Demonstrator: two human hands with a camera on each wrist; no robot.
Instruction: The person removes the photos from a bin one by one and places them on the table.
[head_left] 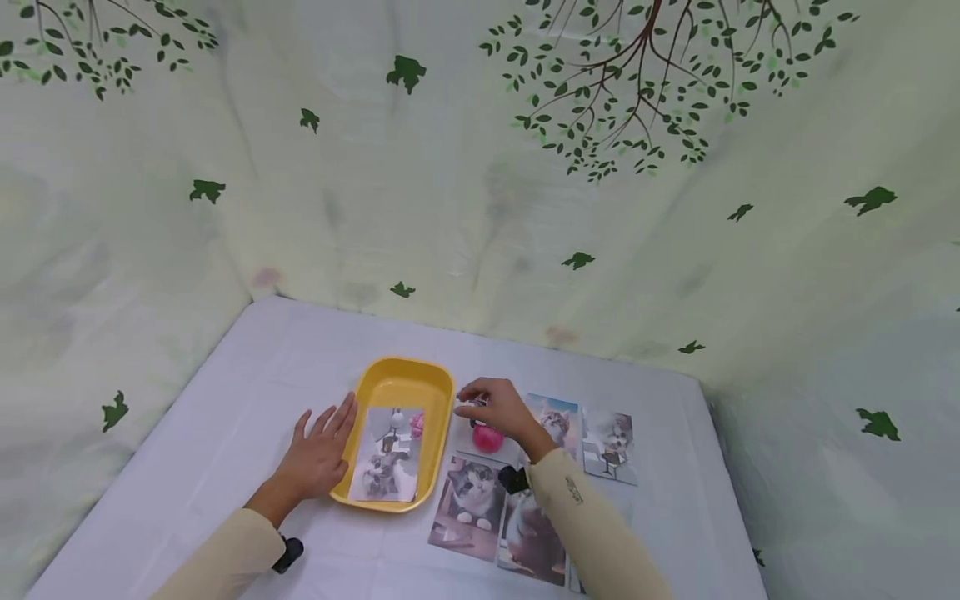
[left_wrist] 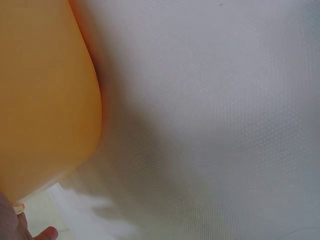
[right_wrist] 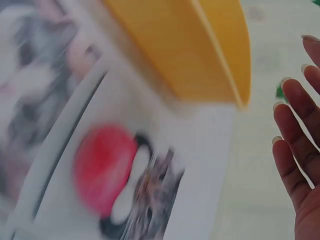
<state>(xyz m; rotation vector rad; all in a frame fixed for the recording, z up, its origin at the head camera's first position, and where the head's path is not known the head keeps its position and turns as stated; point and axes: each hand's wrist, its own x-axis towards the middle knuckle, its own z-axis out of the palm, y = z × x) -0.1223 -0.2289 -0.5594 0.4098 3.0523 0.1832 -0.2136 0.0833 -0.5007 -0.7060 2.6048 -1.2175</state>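
Pale cloth backdrop [head_left: 465,167] printed with green leaves and branches, hung behind and to both sides of a white-covered table [head_left: 247,392].

Sitting a bit left of the middle of the table, toward the near edge: a yellow tray [head_left: 405,383], with a cat photo [head_left: 386,457] lying flat inside it and something small and pink at that photo's top right corner.

Resting flat on the table, right against the tray's left wall: left hand [head_left: 318,454], fingers straight and spread, gripping nothing. Just orange tray wall [left_wrist: 45,100] and white cloth in the left wrist view, with a bit of finger at the bottom corner.

Just right of the tray: right hand [head_left: 498,410], hovering over a photo with a pink ball [head_left: 487,438] in it. Fingers look curled downward from the head view, straight and apart in the right wrist view [right_wrist: 300,165], nothing held there. Honestly can't tell for sure whether anything is pinched. Same picture with the pink ball [right_wrist: 102,167] blurry in the wrist view, lying next to the tray's corner [right_wrist: 200,50].

More cat photos [head_left: 468,504] laid out in rows to the right of the tray, running toward the near edge, edges touching or overlapping. Two more [head_left: 611,446] farther right.

Cream sleeves on both arms, small black device at each wrist.
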